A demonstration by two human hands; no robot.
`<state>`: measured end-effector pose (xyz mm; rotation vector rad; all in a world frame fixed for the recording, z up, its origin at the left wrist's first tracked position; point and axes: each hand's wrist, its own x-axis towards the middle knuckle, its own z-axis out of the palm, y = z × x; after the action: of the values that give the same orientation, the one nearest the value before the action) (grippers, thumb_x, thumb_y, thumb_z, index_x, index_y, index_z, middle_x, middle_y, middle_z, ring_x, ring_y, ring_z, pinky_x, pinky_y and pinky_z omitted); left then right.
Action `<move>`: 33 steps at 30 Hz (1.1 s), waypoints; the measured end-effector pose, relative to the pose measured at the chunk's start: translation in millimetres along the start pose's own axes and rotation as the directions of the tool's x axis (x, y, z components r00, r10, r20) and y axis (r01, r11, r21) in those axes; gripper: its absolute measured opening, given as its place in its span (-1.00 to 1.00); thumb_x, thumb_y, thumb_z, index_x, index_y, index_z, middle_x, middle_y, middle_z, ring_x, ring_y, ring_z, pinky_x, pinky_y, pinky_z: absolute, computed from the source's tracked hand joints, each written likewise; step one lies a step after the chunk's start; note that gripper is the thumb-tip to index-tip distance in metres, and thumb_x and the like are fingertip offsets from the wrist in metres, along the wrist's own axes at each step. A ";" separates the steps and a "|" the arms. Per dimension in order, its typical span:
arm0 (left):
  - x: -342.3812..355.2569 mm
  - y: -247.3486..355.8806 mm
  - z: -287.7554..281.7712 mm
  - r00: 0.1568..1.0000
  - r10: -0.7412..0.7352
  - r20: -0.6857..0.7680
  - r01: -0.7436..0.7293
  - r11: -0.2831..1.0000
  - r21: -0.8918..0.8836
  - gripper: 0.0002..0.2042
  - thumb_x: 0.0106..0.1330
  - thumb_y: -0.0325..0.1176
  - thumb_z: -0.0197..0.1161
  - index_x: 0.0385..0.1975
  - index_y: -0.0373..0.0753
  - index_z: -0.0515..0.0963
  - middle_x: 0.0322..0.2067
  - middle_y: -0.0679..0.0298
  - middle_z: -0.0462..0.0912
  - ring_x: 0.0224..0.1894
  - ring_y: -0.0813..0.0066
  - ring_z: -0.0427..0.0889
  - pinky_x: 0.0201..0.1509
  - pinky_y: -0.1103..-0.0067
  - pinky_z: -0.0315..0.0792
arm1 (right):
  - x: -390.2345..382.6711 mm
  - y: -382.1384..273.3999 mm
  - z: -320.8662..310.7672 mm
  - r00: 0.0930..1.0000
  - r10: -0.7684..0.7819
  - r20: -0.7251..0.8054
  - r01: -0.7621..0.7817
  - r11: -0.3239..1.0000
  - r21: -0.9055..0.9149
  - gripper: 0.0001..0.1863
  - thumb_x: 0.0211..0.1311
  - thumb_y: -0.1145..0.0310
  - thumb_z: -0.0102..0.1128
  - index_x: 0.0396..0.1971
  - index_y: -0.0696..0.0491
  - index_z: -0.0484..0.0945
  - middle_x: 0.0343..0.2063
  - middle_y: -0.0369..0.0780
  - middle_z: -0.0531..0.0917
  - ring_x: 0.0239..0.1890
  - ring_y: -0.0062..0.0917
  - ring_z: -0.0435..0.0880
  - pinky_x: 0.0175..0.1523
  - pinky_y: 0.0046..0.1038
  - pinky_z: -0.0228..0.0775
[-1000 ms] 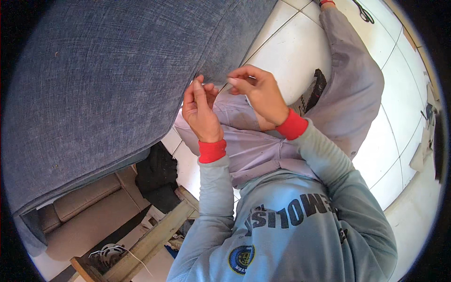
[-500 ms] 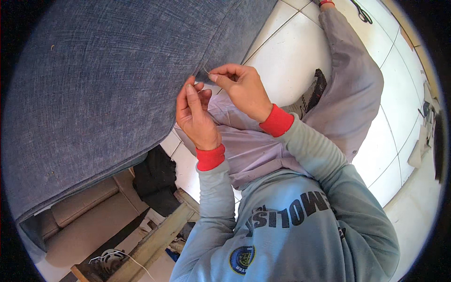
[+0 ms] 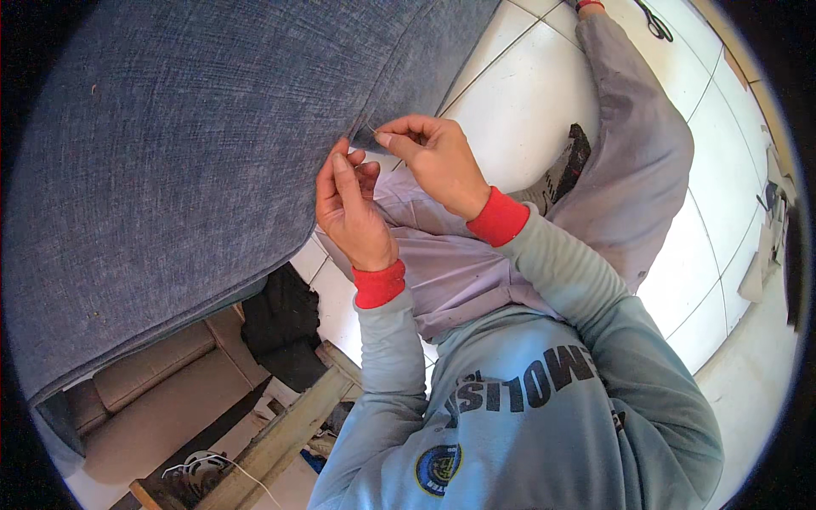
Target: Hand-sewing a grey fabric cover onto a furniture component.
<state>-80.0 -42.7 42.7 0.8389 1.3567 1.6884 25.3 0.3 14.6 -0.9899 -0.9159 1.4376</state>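
Observation:
A large piece of furniture covered in blue-grey woven fabric [image 3: 187,170] fills the left side, with a seam running to its lower corner. At that corner, my right hand [image 3: 438,166] pinches a thin, pale, curved needle [image 3: 371,128] between thumb and forefinger. Just left of it, my left hand [image 3: 353,204] is closed, its thumb against the bent fingers and its forefinger tip touching the fabric edge. Whatever lies between those left fingers is too small or hidden to make out. Both wrists have red cuffs.
My legs in pale mauve trousers [image 3: 637,170] stretch over white floor tiles [image 3: 518,93]. Black-handled scissors [image 3: 656,25] lie at the far right. Lower left are a brown cushioned seat [image 3: 161,391], black cloth [image 3: 280,323], a wooden beam [image 3: 276,438] and a white cord [image 3: 246,476].
Both hands have shifted very slightly to the left, keeping the same closed grips. Otherwise the scene looks the same.

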 end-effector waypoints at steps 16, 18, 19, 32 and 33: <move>0.6 0.4 2.7 1.000 0.010 0.000 -0.010 1.000 0.004 -0.72 0.49 -0.24 0.09 0.06 -0.26 0.52 -0.14 0.25 0.64 -0.29 0.59 0.60 -0.14 0.57 0.54 | -3.7 -4.7 7.6 0.998 0.060 -0.020 -0.060 0.998 0.018 -0.82 0.24 0.42 0.25 -0.29 0.24 0.67 -0.49 -0.33 0.64 -0.46 -0.75 0.47 -0.39 -0.63 0.29; 1.9 -0.4 5.0 0.997 0.070 0.034 -0.072 0.995 0.069 -0.72 0.50 -0.26 0.07 0.04 -0.28 0.52 -0.08 0.23 0.64 -0.30 0.60 0.59 -0.15 0.59 0.53 | -3.8 -5.5 8.7 0.997 0.072 -0.018 -0.072 0.997 0.030 -0.82 0.24 0.41 0.24 -0.29 0.24 0.67 -0.50 -0.32 0.63 -0.48 -0.74 0.47 -0.41 -0.63 0.29; 2.6 -0.7 6.2 0.989 0.127 0.071 -0.135 0.982 0.130 -0.73 0.51 -0.27 0.05 0.02 -0.29 0.52 -0.03 0.20 0.64 -0.31 0.60 0.58 -0.17 0.61 0.52 | -3.6 -5.0 8.8 0.996 0.092 -0.023 -0.090 0.994 0.054 -0.81 0.25 0.41 0.24 -0.30 0.24 0.67 -0.50 -0.31 0.63 -0.49 -0.73 0.47 -0.41 -0.62 0.29; 5.9 0.2 18.7 0.937 0.286 0.203 -0.348 0.823 0.449 -0.76 0.54 -0.29 -0.04 -0.11 -0.35 0.45 -0.04 0.12 0.65 -0.31 0.57 0.59 -0.22 0.62 0.50 | -3.5 -1.2 17.0 0.985 0.169 -0.043 -0.160 0.974 0.161 -0.79 0.28 0.46 0.18 -0.25 0.33 0.59 -0.38 -0.16 0.69 -0.35 -0.57 0.68 -0.23 -0.56 0.55; 7.4 0.0 16.7 0.943 0.265 0.203 -0.330 0.829 0.451 -0.76 0.54 -0.29 -0.04 -0.11 -0.35 0.44 -0.05 0.11 0.66 -0.29 0.56 0.60 -0.21 0.62 0.51 | -4.1 -0.2 18.8 0.985 0.168 -0.041 -0.160 0.974 0.162 -0.79 0.28 0.46 0.18 -0.25 0.33 0.59 -0.38 -0.16 0.69 -0.35 -0.57 0.68 -0.23 -0.56 0.55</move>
<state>-68.9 -28.7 46.2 1.4914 1.6462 1.4976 7.9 -4.0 21.7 -0.9985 -0.6808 1.5881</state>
